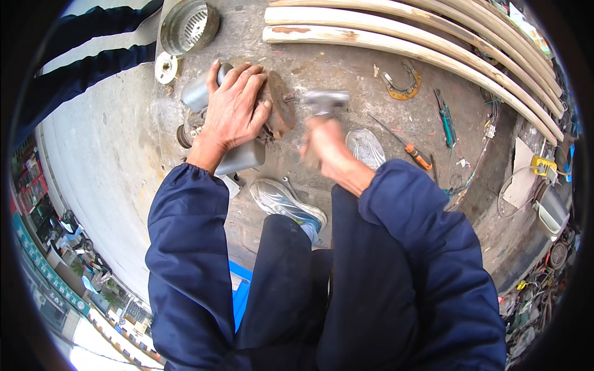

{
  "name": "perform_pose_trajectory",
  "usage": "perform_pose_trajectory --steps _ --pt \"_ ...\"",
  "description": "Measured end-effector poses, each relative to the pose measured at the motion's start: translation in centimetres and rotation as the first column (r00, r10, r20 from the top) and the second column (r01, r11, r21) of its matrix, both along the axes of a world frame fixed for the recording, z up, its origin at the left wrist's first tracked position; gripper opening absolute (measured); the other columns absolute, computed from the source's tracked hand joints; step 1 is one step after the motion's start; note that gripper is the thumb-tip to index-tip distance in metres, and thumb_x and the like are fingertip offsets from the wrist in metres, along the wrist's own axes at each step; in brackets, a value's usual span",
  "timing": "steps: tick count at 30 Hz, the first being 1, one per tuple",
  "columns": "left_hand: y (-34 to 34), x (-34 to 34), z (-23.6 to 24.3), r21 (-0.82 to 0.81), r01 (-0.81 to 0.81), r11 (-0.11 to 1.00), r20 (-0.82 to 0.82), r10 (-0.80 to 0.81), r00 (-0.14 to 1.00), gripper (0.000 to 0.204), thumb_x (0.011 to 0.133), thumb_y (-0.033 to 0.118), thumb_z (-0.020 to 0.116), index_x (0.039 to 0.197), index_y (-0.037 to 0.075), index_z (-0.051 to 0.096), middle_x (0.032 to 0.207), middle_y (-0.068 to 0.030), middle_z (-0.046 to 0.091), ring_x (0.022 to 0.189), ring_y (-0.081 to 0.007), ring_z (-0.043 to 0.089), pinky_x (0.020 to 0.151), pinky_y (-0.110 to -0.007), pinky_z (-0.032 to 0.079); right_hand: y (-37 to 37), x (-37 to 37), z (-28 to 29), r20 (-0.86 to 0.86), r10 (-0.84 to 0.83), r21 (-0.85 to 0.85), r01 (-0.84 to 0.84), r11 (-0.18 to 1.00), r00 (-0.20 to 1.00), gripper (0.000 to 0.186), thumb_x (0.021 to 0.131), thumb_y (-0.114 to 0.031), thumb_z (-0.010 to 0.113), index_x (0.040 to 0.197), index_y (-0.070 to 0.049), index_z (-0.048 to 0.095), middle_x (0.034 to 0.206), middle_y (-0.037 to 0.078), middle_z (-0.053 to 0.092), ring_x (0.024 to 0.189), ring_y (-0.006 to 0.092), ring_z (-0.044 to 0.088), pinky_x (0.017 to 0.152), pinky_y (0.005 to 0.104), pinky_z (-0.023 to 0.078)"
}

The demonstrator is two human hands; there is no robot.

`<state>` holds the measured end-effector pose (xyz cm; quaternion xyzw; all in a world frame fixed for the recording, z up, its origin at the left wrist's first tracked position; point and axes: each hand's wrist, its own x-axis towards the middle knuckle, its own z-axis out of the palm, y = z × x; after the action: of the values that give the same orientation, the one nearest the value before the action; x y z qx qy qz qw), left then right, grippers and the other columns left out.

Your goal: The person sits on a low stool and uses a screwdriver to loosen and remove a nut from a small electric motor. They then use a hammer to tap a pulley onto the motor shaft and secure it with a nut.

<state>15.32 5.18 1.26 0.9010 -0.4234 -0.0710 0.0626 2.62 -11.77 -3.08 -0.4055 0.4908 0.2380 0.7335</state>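
While the left hand (236, 105) clasps a rusty-ended motor (281, 108), the right hand (327, 143) wraps its fingers round a hammer (328, 98) (both blurred). An orange-handled screwdriver (418, 156) lies to the right.

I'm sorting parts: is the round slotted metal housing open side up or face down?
Open side up: the slotted metal housing shows its inner floor within a raised rim.

Glossy metal tops the hammer (328, 97) | rough, rusty metal faces the machine (281, 105) | bare wood poles (346, 37) | rough, matt floor (322, 68) | smooth cloth sleeves (189, 229)
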Motion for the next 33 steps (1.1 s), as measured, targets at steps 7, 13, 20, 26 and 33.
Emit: perform_pose_trajectory --steps 7,13,20,26,33 --pt "-0.1 0.0 0.0 -0.026 0.018 0.999 0.023 -0.017 1.0 0.044 0.09 0.037 0.056 0.122 0.007 0.06 0.135 -0.0093 0.06 0.133 -0.0274 0.05 0.12 -0.06 0.012 -1.8 -0.5 -0.6 0.119 0.284 0.138 -0.299 0.944 0.952 0.017 0.097 -0.015 0.056 0.092 0.0 0.052 0.072 0.006 0.055 0.052 0.0175 0.055 0.046 0.0365 0.047" --pt "0.0 0.0 -0.1 -0.03 0.018 0.999 0.033 -0.017 0.999 0.043 0.089 0.035 0.057 0.121 0.007 0.06 0.135 -0.0096 0.06 0.132 -0.0276 0.05 0.12 -0.059 0.012 0.9 -0.9 0.7 0.043 0.25 0.083 -0.253 0.964 0.967 0.016 0.098 -0.018 0.057 0.095 -0.003 0.051 0.073 0.005 0.055 0.051 0.0157 0.054 0.044 0.0355 0.046" --pt "0.0 0.0 -0.2 -0.033 0.013 0.999 -0.006 -0.013 1.0 0.046 0.088 0.036 0.057 0.122 0.005 0.057 0.134 -0.0106 0.059 0.132 -0.0279 0.05 0.12 -0.06 0.011 -2.1 -0.6 -0.3 0.116 0.092 0.104 -0.105 0.989 0.989 0.016 0.098 -0.017 0.055 0.098 -0.002 0.051 0.073 0.006 0.056 0.051 0.0173 0.056 0.043 0.0356 0.046" --pt "0.4 0.1 -0.2 -0.067 0.005 0.998 -0.014 -0.006 1.0 0.05 0.088 0.035 0.057 0.127 0.003 0.053 0.133 -0.0123 0.059 0.132 -0.028 0.05 0.121 -0.059 0.01 2.0 1.4 2.6 0.251 0.091 0.131 -0.128 0.983 0.964 0.012 0.099 -0.012 0.051 0.099 0.0 0.048 0.071 0.007 0.054 0.049 0.0178 0.054 0.042 0.0352 0.046" --pt "0.4 0.1 -0.4 -0.086 -0.003 0.996 -0.023 0.001 1.0 0.05 0.087 0.033 0.059 0.127 0.003 0.052 0.127 -0.0122 0.06 0.13 -0.0284 0.051 0.121 -0.058 0.009 1.6 2.1 2.7 0.163 -0.022 -0.027 0.027 0.999 0.986 0.019 0.098 -0.015 0.052 0.092 0.002 0.05 0.069 0.008 0.055 0.045 0.0188 0.055 0.039 0.0374 0.046"
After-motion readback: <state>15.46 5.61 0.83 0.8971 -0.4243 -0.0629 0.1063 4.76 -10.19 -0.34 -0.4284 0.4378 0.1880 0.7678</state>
